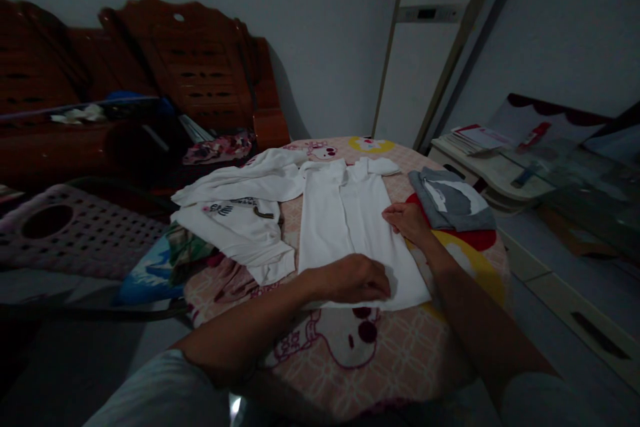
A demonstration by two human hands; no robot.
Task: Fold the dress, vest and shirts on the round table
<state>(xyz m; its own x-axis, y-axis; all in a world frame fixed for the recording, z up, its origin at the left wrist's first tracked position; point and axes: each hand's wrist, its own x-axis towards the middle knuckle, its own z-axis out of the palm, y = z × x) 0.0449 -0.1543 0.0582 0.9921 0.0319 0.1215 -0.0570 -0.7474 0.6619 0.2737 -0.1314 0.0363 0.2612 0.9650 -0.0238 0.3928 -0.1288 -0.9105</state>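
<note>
A white shirt (327,227) lies spread on the round table in front of me, its sides turned inward and its collar end away from me. My left hand (357,278) rests on its lower part with the fingers curled into the cloth; the fingertips are partly hidden. At the shirt's right edge, my right hand (407,221) has its fingers pressed together on the fabric. To the left, other white clothing (240,227) with dark printing is heaped loosely. A folded grey garment (453,200) with a white patch sits beyond my right hand.
A pink patterned cloth (400,360) covers the table. Darker clothes (187,250) hang at its left edge, beside a pink perforated chair back (85,230). Behind stands a carved wooden sofa (185,60). A low cabinet (530,180) with papers is on the right.
</note>
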